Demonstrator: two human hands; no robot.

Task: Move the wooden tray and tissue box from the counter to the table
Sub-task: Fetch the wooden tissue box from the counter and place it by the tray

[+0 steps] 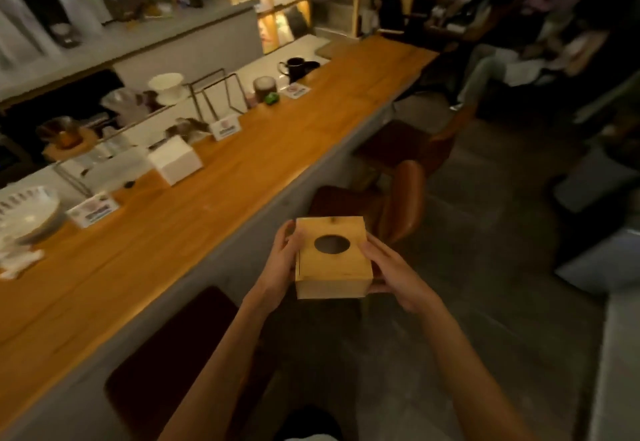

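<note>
The wooden tissue box [333, 256] is off the counter [214, 205] and in the air, carried out over the floor beside the stools. The left hand [282, 260] clasps its left side, the right hand [393, 276] cups the right side and bottom edge. So the pick-up looks done; the set-down is left. No table shows yet, and no wooden tray can be made out anywhere.

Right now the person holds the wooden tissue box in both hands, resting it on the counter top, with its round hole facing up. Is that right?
Not quite. In the head view the wooden tissue box is clear of the counter, held in the air over the floor beside it. The rest holds: the left hand and right hand grip its sides, with the round hole facing up.
</note>
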